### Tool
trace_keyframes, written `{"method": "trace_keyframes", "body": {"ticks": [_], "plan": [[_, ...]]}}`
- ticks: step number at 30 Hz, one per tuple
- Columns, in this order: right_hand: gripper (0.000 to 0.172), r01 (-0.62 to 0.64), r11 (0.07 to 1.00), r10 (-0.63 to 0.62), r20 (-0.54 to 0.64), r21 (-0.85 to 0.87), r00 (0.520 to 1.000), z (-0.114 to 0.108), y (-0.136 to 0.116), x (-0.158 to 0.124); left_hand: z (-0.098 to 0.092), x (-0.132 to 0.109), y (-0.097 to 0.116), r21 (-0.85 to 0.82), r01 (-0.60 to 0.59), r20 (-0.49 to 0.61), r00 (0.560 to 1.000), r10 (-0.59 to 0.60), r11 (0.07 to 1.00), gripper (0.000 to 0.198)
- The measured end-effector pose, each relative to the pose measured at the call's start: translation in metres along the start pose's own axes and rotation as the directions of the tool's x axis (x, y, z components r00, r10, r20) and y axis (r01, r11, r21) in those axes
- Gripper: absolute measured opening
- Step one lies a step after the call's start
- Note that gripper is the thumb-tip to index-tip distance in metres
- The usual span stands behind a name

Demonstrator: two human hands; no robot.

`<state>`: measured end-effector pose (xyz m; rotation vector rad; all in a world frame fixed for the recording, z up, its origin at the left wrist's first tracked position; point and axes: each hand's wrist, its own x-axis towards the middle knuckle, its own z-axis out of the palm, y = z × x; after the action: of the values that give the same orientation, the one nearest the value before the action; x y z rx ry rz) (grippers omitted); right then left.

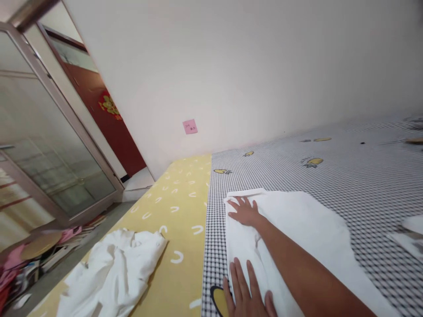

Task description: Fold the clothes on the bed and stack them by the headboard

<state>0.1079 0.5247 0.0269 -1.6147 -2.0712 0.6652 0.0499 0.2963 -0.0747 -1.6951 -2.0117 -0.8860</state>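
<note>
2 bare hands press flat on a white cloth point(291, 233) that lies spread over a grey checked sheet point(346, 189), and neither hand grips it. The lower hand point(246, 293), cut off by the bottom edge of the view, rests open with its fingers point(239, 281) spread wide, 1 of them reaching just past the cloth's edge onto the sheet. The upper hand point(244, 211) lies open near the cloth's far corner, its fingers closer together, at the end of a bare forearm point(307, 268) that crosses the cloth from the lower right. This view does not show which hand is left and which is right. Another white cloth point(410, 229) lies at the right edge of the view, well apart from the hands. Just beside the sheet, a yellow mat point(178, 207) with white U-shaped marks holds a crumpled white garment point(112, 268). Beyond the mat's left side sits a jumbled pile of books and pink items point(42, 259). Farther left stands a glass door point(56, 145) in a metal frame, and past it a red door point(112, 141) bears a red and gold ornament point(109, 105). A pink sticky note point(190, 127) sits on the white wall point(264, 66) ahead.
</note>
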Motion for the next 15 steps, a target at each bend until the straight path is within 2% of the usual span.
{"method": "trace_keyframes", "body": {"ticks": [3,6,8,12,13,15], "plan": [[0.055,-0.004,0.994,0.008,-0.038,0.105,0.999,-0.014,0.01,-0.019,-0.011,0.005,0.001,-0.004,-0.034,0.029,0.999,0.034,0.999,0.058],[0.042,-0.068,0.982,0.1,-0.184,0.174,0.978,-0.037,0.04,-0.051,-0.022,0.01,-0.001,0.016,-0.089,0.089,0.992,0.087,0.996,0.053],[0.041,-0.167,0.969,0.215,-0.293,0.183,0.932,-0.062,0.072,-0.076,-0.028,0.015,-0.002,0.046,-0.116,0.139,0.984,0.109,0.992,0.049],[0.037,-0.459,0.877,0.472,-0.425,0.141,0.772,-0.13,0.138,-0.124,-0.034,0.023,-0.001,0.095,-0.181,0.179,0.97,0.163,0.979,0.05],[0.037,-0.511,0.851,0.51,-0.428,0.122,0.746,-0.144,0.15,-0.133,-0.034,0.024,-0.001,0.103,-0.19,0.177,0.969,0.17,0.976,0.05],[0.036,-0.561,0.825,0.536,-0.403,0.066,0.742,-0.161,0.164,-0.145,-0.034,0.025,-0.001,0.117,-0.192,0.167,0.971,0.171,0.974,0.05]]}}
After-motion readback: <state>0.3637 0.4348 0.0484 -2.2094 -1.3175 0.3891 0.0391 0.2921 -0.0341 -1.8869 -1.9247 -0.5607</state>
